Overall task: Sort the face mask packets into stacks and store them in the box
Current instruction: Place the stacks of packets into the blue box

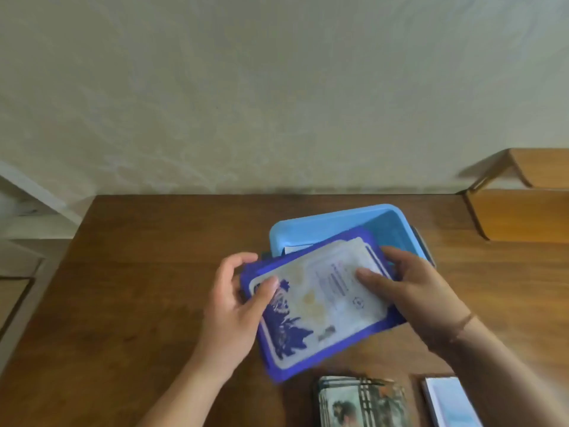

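Note:
Both my hands hold a stack of face mask packets (320, 306) with blue borders and a white face printed with a dark blue flower. My left hand (234, 303) grips its left end, thumb on top. My right hand (418, 297) grips its right end, thumb pressed on the white face. The stack tilts over the near rim of the light blue box (341, 224), its far end reaching above the box opening. Something white shows inside the box at the left.
On the wooden table (147, 272), near the front edge, lie a stack of dark green packets (360, 402) and a stack of pale blue packets (449, 402). A wooden shelf (523, 198) stands at the right against the wall.

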